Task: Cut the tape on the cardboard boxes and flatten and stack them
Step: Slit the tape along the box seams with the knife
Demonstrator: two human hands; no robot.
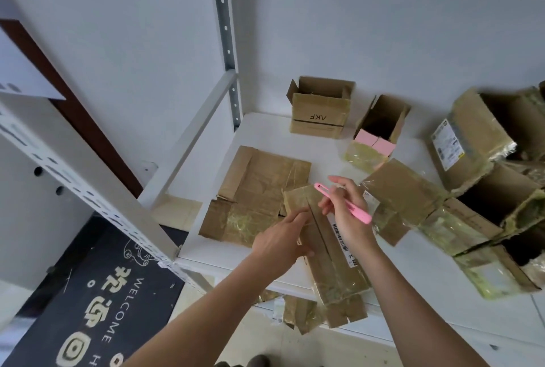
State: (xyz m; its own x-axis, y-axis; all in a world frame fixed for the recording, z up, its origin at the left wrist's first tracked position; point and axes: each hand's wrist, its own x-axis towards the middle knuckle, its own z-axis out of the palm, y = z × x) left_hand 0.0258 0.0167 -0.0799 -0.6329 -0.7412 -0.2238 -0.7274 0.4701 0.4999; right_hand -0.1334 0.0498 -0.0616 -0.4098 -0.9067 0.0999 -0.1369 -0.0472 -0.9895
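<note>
One box (327, 237) under my hands, long axis running away from me; left hand (283, 241) grips it, right hand (346, 213) pinches one pink cutter (343, 203).

A single wide-angle camera on the person's head looks forward and steeply down at a white shelf board (295, 136) from close range. Both forearms enter from the bottom edge, with the left hand (280, 241) and right hand (348, 213) near the centre. The lens bends the shelving upright (225, 42) at top and takes in the dark doormat (97, 301) on the floor at lower left
</note>
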